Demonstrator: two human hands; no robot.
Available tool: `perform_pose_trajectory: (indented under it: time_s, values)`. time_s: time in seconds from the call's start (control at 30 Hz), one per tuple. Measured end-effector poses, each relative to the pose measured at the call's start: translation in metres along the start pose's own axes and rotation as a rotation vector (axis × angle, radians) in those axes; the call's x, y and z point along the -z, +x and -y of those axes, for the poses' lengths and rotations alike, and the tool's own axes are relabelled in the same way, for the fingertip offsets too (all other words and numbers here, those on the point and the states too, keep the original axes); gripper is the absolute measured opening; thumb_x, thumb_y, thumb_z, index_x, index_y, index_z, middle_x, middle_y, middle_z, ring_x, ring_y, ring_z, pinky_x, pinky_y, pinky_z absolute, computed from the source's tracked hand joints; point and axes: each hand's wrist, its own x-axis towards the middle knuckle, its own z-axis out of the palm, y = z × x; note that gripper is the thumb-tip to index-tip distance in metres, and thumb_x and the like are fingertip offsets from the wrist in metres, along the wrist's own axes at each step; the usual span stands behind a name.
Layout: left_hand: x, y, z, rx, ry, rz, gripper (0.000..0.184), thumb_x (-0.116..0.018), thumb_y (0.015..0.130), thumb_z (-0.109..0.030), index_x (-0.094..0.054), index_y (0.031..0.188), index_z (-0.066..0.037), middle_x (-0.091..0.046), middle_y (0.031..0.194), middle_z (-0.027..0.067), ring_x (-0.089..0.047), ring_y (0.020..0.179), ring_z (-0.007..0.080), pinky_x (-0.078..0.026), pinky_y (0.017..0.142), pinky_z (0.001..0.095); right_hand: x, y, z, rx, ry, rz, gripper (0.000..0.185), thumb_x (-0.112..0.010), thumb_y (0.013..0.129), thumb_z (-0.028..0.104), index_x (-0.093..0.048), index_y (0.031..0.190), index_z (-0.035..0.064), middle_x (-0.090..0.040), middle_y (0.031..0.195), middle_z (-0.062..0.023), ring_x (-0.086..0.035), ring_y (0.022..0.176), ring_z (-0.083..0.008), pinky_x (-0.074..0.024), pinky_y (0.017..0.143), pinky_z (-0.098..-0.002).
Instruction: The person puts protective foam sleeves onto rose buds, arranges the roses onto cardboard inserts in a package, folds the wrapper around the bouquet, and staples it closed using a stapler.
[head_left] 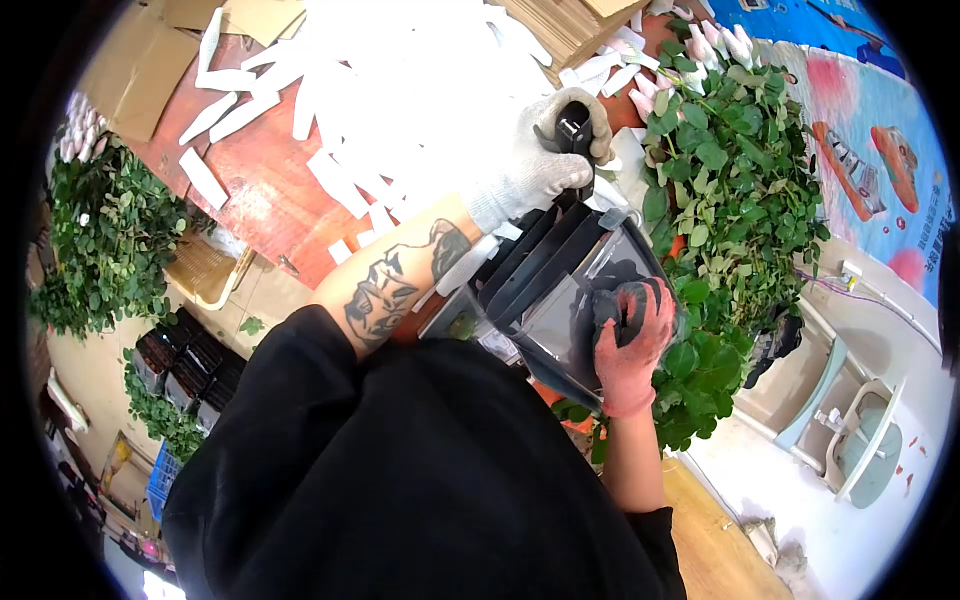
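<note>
My left hand [560,150], in a pale grey-white glove, is wrapped round a black handle [573,125] above the top end of a dark device. That device [545,255] has several parallel black slats and a grey, partly see-through panel beside them. On the panel's right side rests my right hand [637,340], in a red glove with dark grey finger parts. Its fingers are curled; what they hold, if anything, is hidden.
White paper sleeves [340,185] lie scattered on the reddish table [250,180]. Cardboard [565,40] is stacked at the top. Leafy pink-white roses [735,150] stand close on the right, more greenery [120,230] at far left. A white chair [865,440] is lower right.
</note>
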Motion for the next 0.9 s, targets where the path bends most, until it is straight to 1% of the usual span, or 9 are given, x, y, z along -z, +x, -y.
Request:
perform_pose_trajectory:
  time_s: [0.03, 0.17, 0.2, 0.37, 0.4, 0.53, 0.63, 0.8, 0.9]
  values:
    - [0.001, -0.001, 0.002, -0.020, -0.062, -0.028, 0.034, -0.058, 0.062, 0.008, -0.052, 0.093, -0.005, -0.054, 0.081, 0.0037, -0.055, 0.083, 0.0130, -0.047, 0.073, 0.0263, 0.000, 0.000, 0.001, 0.006, 0.006, -0.005, 0.057, -0.067, 0.063, 0.006, -0.049, 0.116, -0.0025, -0.041, 0.128, -0.0237, -0.041, 0.116, -0.0439, -0.0343, 0.099, -0.0513]
    - [0.003, -0.003, 0.000, -0.042, -0.083, -0.122, 0.057, -0.059, 0.064, 0.006, -0.048, 0.119, -0.003, -0.057, 0.103, 0.0065, -0.055, 0.092, 0.0147, -0.048, 0.080, 0.0273, -0.005, 0.002, -0.004, -0.013, 0.066, -0.032, 0.055, -0.066, 0.064, 0.005, -0.049, 0.116, -0.0031, -0.042, 0.127, -0.0227, -0.041, 0.116, -0.0426, -0.0346, 0.099, -0.0498]
    - [0.014, -0.008, -0.011, -0.054, 0.024, -0.019, 0.078, -0.071, 0.067, -0.001, -0.034, 0.135, -0.006, -0.050, 0.127, 0.0140, -0.048, 0.121, 0.0265, -0.039, 0.104, 0.0374, -0.007, 0.001, -0.006, -0.011, 0.100, -0.059, 0.055, -0.066, 0.065, 0.005, -0.049, 0.116, -0.0032, -0.043, 0.127, -0.0223, -0.041, 0.116, -0.0421, -0.0347, 0.099, -0.0491]
    - [-0.012, -0.101, -0.086, -0.045, 0.021, -0.081, 0.079, -0.077, 0.070, -0.013, -0.030, 0.134, -0.007, -0.051, 0.123, 0.0132, -0.047, 0.122, 0.0308, -0.041, 0.101, 0.0437, -0.007, -0.002, -0.006, 0.041, 0.009, -0.082, 0.056, -0.065, 0.065, 0.002, -0.048, 0.118, -0.0025, -0.044, 0.126, -0.0216, -0.042, 0.116, -0.0414, -0.0349, 0.099, -0.0485]
    - [-0.016, -0.120, -0.087, -0.019, 0.074, -0.108, 0.084, -0.080, 0.071, -0.023, -0.030, 0.135, -0.004, -0.051, 0.122, 0.0141, -0.052, 0.114, 0.0234, -0.046, 0.093, 0.0348, -0.008, -0.002, -0.007, 0.042, 0.011, -0.097, 0.056, -0.065, 0.065, 0.002, -0.048, 0.118, -0.0022, -0.044, 0.126, -0.0216, -0.042, 0.116, -0.0412, -0.0348, 0.099, -0.0482]
    - [-0.040, -0.161, -0.083, 0.088, -0.040, -0.352, 0.093, -0.082, 0.069, -0.032, -0.026, 0.138, -0.005, -0.046, 0.127, 0.0118, -0.044, 0.122, 0.0229, -0.036, 0.103, 0.0394, -0.010, 0.001, -0.009, 0.064, 0.052, -0.119, 0.056, -0.063, 0.066, -0.001, -0.047, 0.120, -0.0020, -0.044, 0.126, -0.0218, -0.044, 0.115, -0.0407, -0.0379, 0.097, -0.0466]
    - [-0.034, -0.159, -0.069, 0.024, 0.010, -0.310, 0.092, -0.081, 0.069, -0.031, -0.026, 0.138, -0.005, -0.045, 0.128, 0.0124, -0.043, 0.123, 0.0233, -0.035, 0.104, 0.0393, -0.010, -0.001, -0.010, 0.052, 0.083, -0.113, 0.055, -0.062, 0.067, -0.002, -0.046, 0.120, -0.0026, -0.044, 0.125, -0.0224, -0.044, 0.115, -0.0402, -0.0415, 0.094, -0.0452]
    - [-0.032, -0.150, -0.050, -0.116, -0.036, -0.276, 0.047, -0.077, 0.070, -0.017, -0.045, 0.103, -0.008, -0.050, 0.092, 0.0039, -0.051, 0.091, 0.0147, -0.044, 0.088, 0.0338, -0.008, 0.004, -0.005, -0.012, 0.052, -0.089, 0.052, -0.063, 0.069, 0.003, -0.049, 0.118, -0.0025, -0.045, 0.126, -0.0221, -0.043, 0.116, -0.0400, -0.0376, 0.099, -0.0453]
    - [-0.030, -0.149, -0.050, -0.094, -0.077, -0.278, 0.043, -0.075, 0.069, -0.010, -0.046, 0.102, -0.007, -0.051, 0.089, 0.0051, -0.053, 0.087, 0.0165, -0.046, 0.086, 0.0348, -0.009, 0.003, -0.002, -0.062, -0.018, -0.095, 0.052, -0.065, 0.070, 0.007, -0.049, 0.119, -0.0015, -0.046, 0.126, -0.0215, -0.042, 0.119, -0.0382, -0.0340, 0.101, -0.0454]
